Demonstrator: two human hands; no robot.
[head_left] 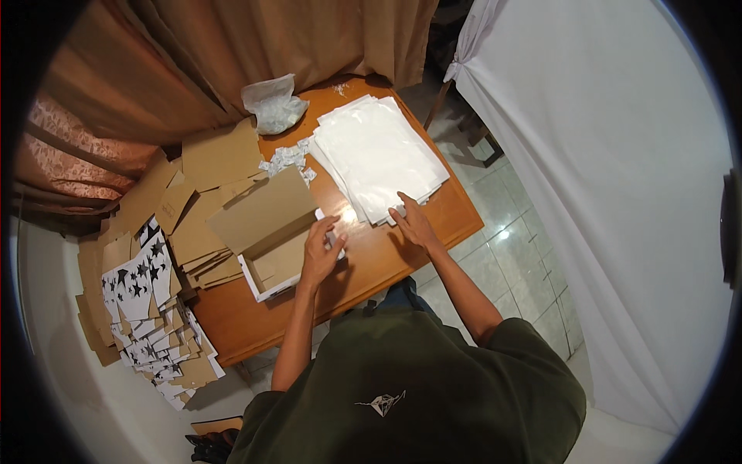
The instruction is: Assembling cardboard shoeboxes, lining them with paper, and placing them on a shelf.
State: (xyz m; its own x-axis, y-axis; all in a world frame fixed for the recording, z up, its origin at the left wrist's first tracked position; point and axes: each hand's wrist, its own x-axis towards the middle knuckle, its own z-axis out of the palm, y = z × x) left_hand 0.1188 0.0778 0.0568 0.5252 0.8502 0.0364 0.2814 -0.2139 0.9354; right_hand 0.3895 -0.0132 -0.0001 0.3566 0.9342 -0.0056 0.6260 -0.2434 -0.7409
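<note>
An open cardboard box [272, 271], brown inside with white outer walls, sits on the wooden table with its lid flap raised. Over its right end hovers my left hand [318, 254], fingers loosely curved and thumb apart, nothing visible in it. Whether it touches the box wall cannot be made out. My right hand [413, 223] is at the near edge of a stack of white sheets [379, 151], its fingers spread and holding nothing; the fingertips lie on or just over the sheets. Behind the box lies a small heap of little white packets [287, 158].
A clear plastic bag [277, 107] with pale contents stands at the table's back. Flat brown cardboard pieces [220, 155] pile up on the left, with star-printed white cardboard [143, 278] stacked beyond them. Brown curtains [270, 39] hang behind; a white cloth [587, 155] hangs at right.
</note>
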